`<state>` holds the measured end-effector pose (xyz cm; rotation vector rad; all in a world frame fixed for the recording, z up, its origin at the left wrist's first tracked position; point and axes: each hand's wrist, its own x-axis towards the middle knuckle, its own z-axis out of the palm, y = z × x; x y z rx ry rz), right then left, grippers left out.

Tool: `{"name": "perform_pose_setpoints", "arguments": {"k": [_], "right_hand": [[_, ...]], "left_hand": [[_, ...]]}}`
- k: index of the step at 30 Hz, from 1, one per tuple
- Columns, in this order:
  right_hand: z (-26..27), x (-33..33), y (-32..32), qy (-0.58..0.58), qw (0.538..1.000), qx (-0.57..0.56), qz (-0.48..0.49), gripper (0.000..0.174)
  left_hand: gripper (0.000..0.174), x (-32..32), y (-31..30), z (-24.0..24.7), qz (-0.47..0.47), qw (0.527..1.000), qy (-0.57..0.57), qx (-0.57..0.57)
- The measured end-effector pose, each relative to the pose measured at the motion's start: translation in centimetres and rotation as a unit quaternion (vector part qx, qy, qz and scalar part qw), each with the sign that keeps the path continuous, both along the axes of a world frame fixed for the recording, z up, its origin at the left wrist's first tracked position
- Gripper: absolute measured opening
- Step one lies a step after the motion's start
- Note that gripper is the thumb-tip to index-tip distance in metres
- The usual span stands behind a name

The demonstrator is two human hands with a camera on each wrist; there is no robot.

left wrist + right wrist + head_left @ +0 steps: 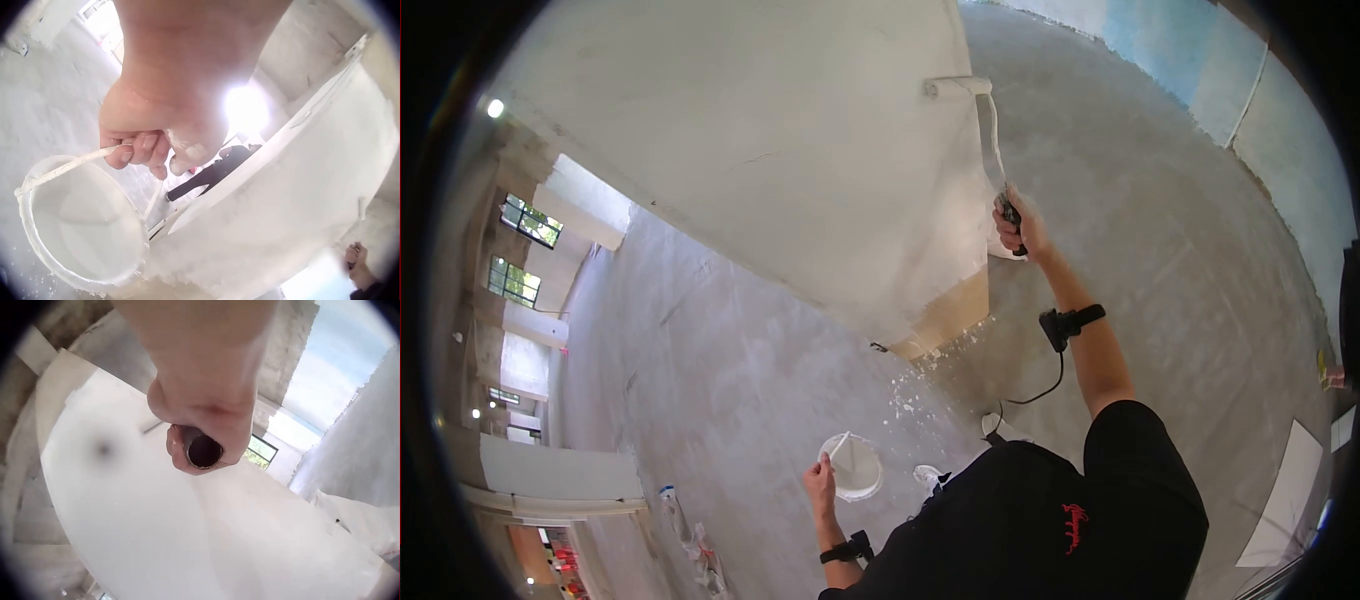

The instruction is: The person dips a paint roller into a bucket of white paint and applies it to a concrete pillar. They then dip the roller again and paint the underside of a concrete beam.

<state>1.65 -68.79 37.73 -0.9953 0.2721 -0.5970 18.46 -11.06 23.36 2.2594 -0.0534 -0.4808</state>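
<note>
My right hand [1024, 226] grips the dark handle of a paint roller [960, 88], fingers wrapped round it. The white roller sleeve lies at the right edge of a broad white wall [780, 170]. In the right wrist view the hollow butt of the roller handle [204, 452] pokes out of the curled fist. Low in the head view, my left hand [820, 485] holds a white bucket [863, 495] by its thin bail handle [72, 164]. In the left wrist view the curled fingers hook that bail, and pale liquid fills part of the bucket.
A tan strip [950, 312] shows at the wall's lower corner. White splatters [910, 400] dot the grey floor [730, 370] below it. A plastic-wrapped bundle [690, 535] lies at lower left; a white panel [1285, 495] lies at right. Windows [530, 220] stand far left.
</note>
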Motion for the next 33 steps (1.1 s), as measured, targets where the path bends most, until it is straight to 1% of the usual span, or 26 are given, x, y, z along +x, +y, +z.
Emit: {"name": "perform_pose_setpoints", "arguments": {"k": [2, 4, 5, 6, 7, 8, 10, 11, 13, 14, 16, 18, 20, 22, 23, 25, 28, 30, 31, 33], "right_hand": [[-1.2, -0.4, -0.4, 0.014, 1.0, -0.01, -0.009, 0.045], [-4.0, -1.2, 0.1, 0.1, 0.995, -0.006, -0.018, 0.047], [-5.3, -1.7, 0.9, 0.1, 0.995, -0.005, -0.018, 0.047], [-6.9, -2.4, 1.8, 0.137, 0.99, -0.005, -0.012, 0.047], [-8.5, -2.9, 2.5, 0.175, 0.985, -0.004, -0.005, 0.048], [-9.8, -3.4, 3.0, 0.176, 0.984, -0.002, -0.003, 0.048], [-12.4, -4.3, 3.7, 0.241, 0.97, 0.011, 0.013, 0.048], [-13.5, -4.7, 3.8, 0.245, 0.969, 0.013, 0.02, 0.048], [-15.1, -4.9, 4.5, 0.297, 0.955, 0.003, -0.01, 0.047], [-15.8, -5.4, 4.9, 0.304, 0.953, 0.007, 0.006, 0.047], [-15.5, -6.9, 5.1, 0.34, 0.94, -0.009, 0.015, 0.044], [-14.9, -9.2, 4.6, 0.358, 0.932, -0.022, 0.052, 0.041], [-13.7, -11.9, 3.0, 0.41, 0.905, -0.073, 0.086, 0.038], [-12.2, -14.5, 1.1, 0.447, 0.882, -0.108, 0.103, 0.035], [-11.2, -15.5, 0.3, 0.466, 0.87, -0.117, 0.108, 0.035], [-9.4, -17.1, -0.2, 0.491, 0.853, -0.127, 0.123, 0.035], [-8.5, -16.9, -0.2, 0.5, 0.843, -0.123, 0.154, 0.035], [-8.9, -16.0, 1.0, 0.504, 0.842, -0.126, 0.147, 0.035], [-9.4, -15.5, 1.6, 0.512, 0.833, -0.123, 0.17, 0.035], [-10.1, -13.9, 3.1, 0.471, 0.845, -0.142, 0.21, 0.033]], "left_hand": [[0.052, 0.1, -0.3, 0.1, 0.006, 1.0, -0.002, -0.005], [0.052, -0.4, -1.1, 1.0, 0.001, 1.0, -0.004, -0.004], [0.052, -0.4, -1.1, 1.2, -0.003, 1.0, 0.001, -0.011], [0.052, -0.4, -1.2, 1.3, -0.007, 1.0, 0.006, -0.017], [0.052, -0.5, -1.4, 1.6, -0.005, 1.0, 0.007, -0.014], [0.053, -0.5, -1.7, 2.0, -0.014, 1.0, 0.006, -0.004], [0.053, -0.3, -2.3, 2.4, -0.018, 1.0, 0.008, 0.008], [0.053, -0.1, -2.4, 2.4, -0.024, 1.0, 0.004, 0.015], [0.054, 0.1, -2.7, 3.0, -0.029, 0.999, -0.007, 0.029], [0.054, 0.1, -2.8, 3.3, -0.03, 0.999, -0.013, 0.035], [0.055, 0.2, -2.4, 2.8, -0.033, 0.999, -0.014, 0.028], [0.054, 0.0, -2.0, 2.4, -0.031, 0.998, -0.038, 0.041], [0.054, -0.3, -1.4, 2.3, -0.018, 0.999, -0.036, 0.011], [0.054, -0.8, -1.0, 2.0, 0.0, 1.0, -0.028, 0.007], [0.054, -0.6, -1.1, 2.0, 0.0, 0.999, -0.034, -0.006], [0.054, -0.7, -1.1, 2.2, 0.011, 1.0, -0.029, 0.006], [0.054, -0.5, -1.5, 1.7, 0.026, 0.997, -0.047, 0.047], [0.054, -0.4, -1.1, 1.6, 0.024, 0.996, -0.054, 0.071], [0.054, -0.4, -1.0, 1.6, 0.038, 0.996, -0.034, 0.073], [0.054, -0.3, -0.9, 1.7, 0.061, 0.995, -0.006, 0.079]]}}
